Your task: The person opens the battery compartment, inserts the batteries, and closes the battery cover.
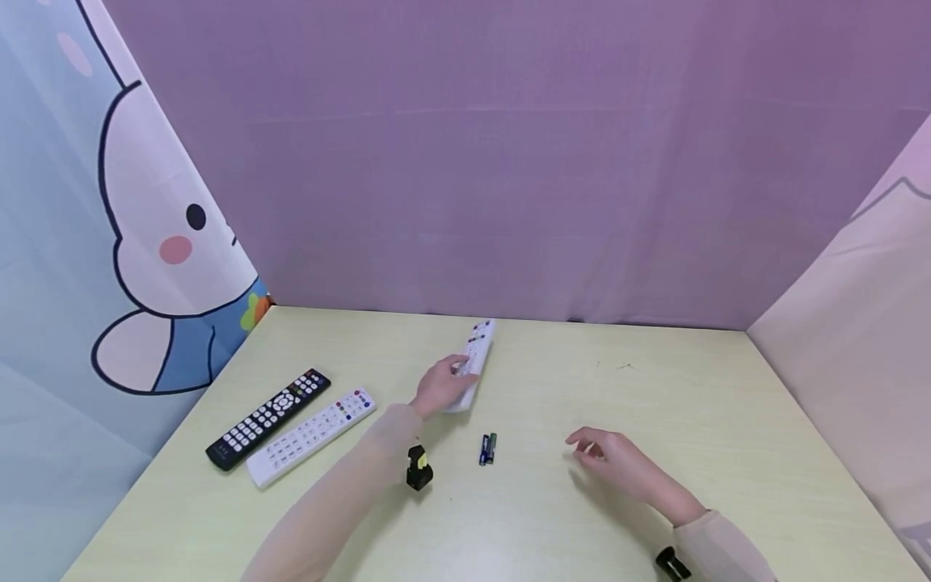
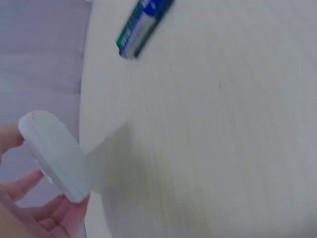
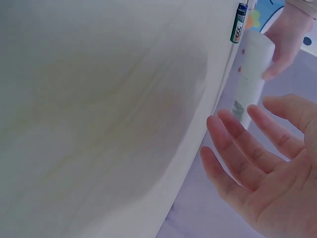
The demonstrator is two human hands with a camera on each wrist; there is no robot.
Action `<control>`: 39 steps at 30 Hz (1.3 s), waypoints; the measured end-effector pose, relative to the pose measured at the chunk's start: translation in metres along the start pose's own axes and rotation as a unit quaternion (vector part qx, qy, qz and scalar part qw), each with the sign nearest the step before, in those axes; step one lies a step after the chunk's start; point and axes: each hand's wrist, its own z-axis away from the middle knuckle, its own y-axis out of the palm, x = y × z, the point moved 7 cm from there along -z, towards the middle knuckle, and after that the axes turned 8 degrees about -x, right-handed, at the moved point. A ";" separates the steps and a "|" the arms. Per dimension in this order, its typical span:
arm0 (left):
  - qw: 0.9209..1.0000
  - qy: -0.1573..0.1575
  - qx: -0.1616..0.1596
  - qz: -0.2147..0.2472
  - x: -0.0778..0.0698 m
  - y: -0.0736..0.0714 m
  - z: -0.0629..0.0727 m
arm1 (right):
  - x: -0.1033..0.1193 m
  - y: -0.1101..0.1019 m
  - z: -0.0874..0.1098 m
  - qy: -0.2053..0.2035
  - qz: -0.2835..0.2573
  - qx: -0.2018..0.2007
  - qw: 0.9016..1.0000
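Observation:
My left hand (image 1: 440,385) grips a white remote control (image 1: 477,349) by its sides, toward the back of the table. In the left wrist view, the near end of that white remote (image 2: 57,153) sits between thumb and fingers, raised off the tabletop. Two small batteries (image 1: 488,449) lie side by side on the table, in front of the held remote. To their right, my right hand (image 1: 614,462) hovers over the table with fingers relaxed and slightly bent. The right wrist view shows nothing in this right hand (image 3: 267,173).
On the left of the table (image 1: 655,388) lie a black remote control (image 1: 267,419) and a second white remote control (image 1: 311,437), roughly parallel. A purple curtain (image 1: 509,162) hangs behind the table's back edge. Printed cloth (image 1: 167,242) hangs at the left side.

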 end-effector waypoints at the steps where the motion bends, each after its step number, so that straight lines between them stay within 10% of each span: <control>1: 1.000 -0.003 -0.001 0.025 -0.001 -0.001 0.001 | 0.000 0.000 0.000 0.000 0.002 0.000 1.000; 10: 0.978 -0.022 -0.014 0.209 -0.009 -0.005 0.013 | 0.002 0.002 -0.001 -0.011 0.002 -0.006 1.000; 39: 0.900 -0.049 0.047 0.431 -0.020 -0.017 0.043 | 0.038 0.006 0.006 -0.044 0.013 -0.003 0.999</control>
